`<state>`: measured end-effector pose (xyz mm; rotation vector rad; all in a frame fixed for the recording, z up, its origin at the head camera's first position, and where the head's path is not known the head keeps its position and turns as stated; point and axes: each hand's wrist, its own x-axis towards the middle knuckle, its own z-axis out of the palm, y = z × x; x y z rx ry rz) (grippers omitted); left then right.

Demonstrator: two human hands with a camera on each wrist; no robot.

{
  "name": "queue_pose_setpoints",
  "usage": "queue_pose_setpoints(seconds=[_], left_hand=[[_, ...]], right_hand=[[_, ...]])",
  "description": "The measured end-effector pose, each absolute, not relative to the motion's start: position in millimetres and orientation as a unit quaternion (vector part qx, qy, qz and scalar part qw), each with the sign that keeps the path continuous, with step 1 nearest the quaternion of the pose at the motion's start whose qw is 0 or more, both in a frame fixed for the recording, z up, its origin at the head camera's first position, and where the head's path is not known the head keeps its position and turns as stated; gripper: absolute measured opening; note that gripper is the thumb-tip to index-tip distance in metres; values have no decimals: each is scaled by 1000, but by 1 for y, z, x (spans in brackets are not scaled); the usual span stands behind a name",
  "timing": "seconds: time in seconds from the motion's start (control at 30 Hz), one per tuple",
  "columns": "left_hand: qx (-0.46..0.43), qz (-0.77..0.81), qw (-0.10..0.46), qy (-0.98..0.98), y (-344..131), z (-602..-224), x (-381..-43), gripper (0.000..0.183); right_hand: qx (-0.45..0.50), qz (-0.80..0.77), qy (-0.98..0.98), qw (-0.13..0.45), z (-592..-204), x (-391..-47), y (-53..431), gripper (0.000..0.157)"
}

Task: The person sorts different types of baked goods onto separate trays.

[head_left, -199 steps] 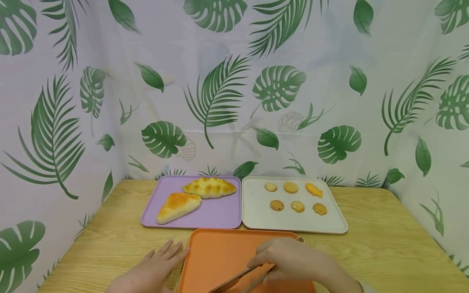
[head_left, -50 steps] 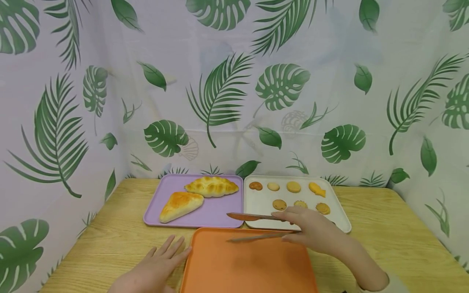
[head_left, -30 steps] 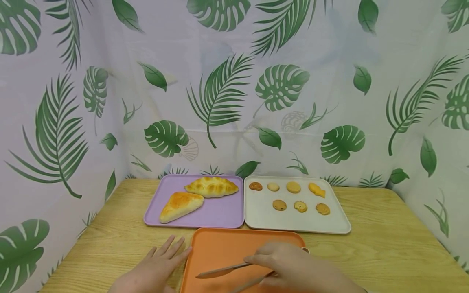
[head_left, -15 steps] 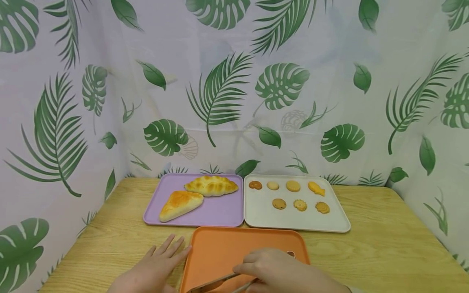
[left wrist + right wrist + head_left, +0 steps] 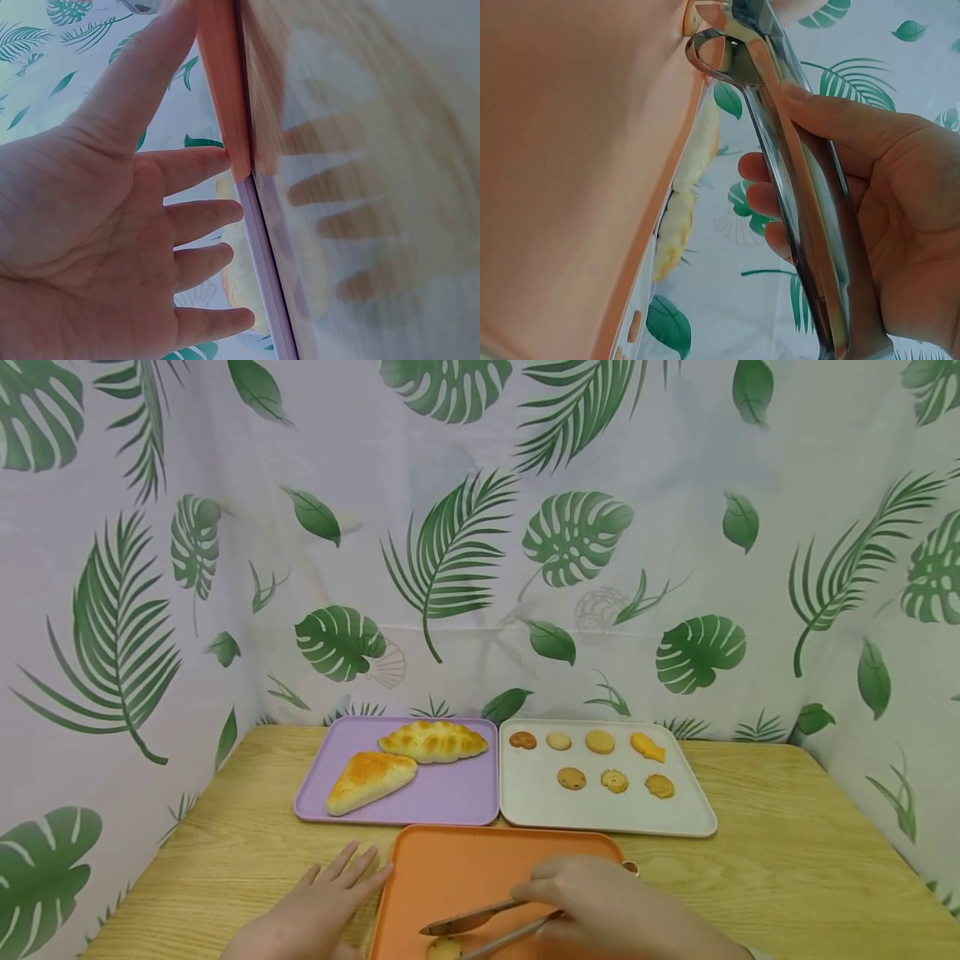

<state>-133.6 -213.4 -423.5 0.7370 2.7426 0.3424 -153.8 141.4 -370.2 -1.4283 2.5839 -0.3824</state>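
Note:
In the head view my right hand (image 5: 588, 897) grips metal tongs (image 5: 476, 917) above the orange tray (image 5: 457, 860). A round yellowish cookie (image 5: 445, 948) shows between the tong tips, partly cut off by the frame; whether the tips touch it I cannot tell. The right wrist view shows thumb and fingers around the tongs (image 5: 799, 187), with a cookie (image 5: 692, 19) near their tips. My left hand (image 5: 311, 906) has its fingers spread beside the tray's left edge. Its thumb (image 5: 142, 75) meets the orange rim in the left wrist view.
Behind the orange tray stand a purple tray (image 5: 450, 797) with a triangular bread (image 5: 371, 782) and a braided bread (image 5: 432, 742), and a cream tray (image 5: 525, 802). Several cookies lie on the cream one, among them a pretzel (image 5: 522, 740) and a fish-shaped one (image 5: 647, 747).
A pretzel cookie has appeared on the cream tray since the oldest frame. My right hand came back from that tray to the orange one, dipped low, then rose slightly. The left hand stayed put.

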Motion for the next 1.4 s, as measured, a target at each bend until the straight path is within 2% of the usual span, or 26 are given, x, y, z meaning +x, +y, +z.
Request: queue_pose_setpoints(seconds=[0.23, 0.43, 0.7, 0.8, 1.03, 1.4], left_hand=[[256, 121, 143, 948, -213, -422, -133, 97], [254, 123, 148, 948, -213, -422, -133, 99], [251, 130, 152, 947, -213, -422, -133, 99], [252, 131, 150, 947, -214, -423, -133, 99], [258, 131, 148, 946, -215, -423, -134, 99], [254, 125, 150, 947, -214, -423, -134, 96]], right_hand=[[-468, -113, 874, 63, -369, -157, 149, 37], [-447, -126, 879, 109, -372, -156, 146, 35], [-435, -117, 885, 119, -375, -158, 142, 32], [-445, -119, 881, 105, -376, -160, 143, 32], [-464, -136, 875, 33, -379, -165, 151, 32], [-417, -139, 898, 4, -367, -184, 169, 33]])
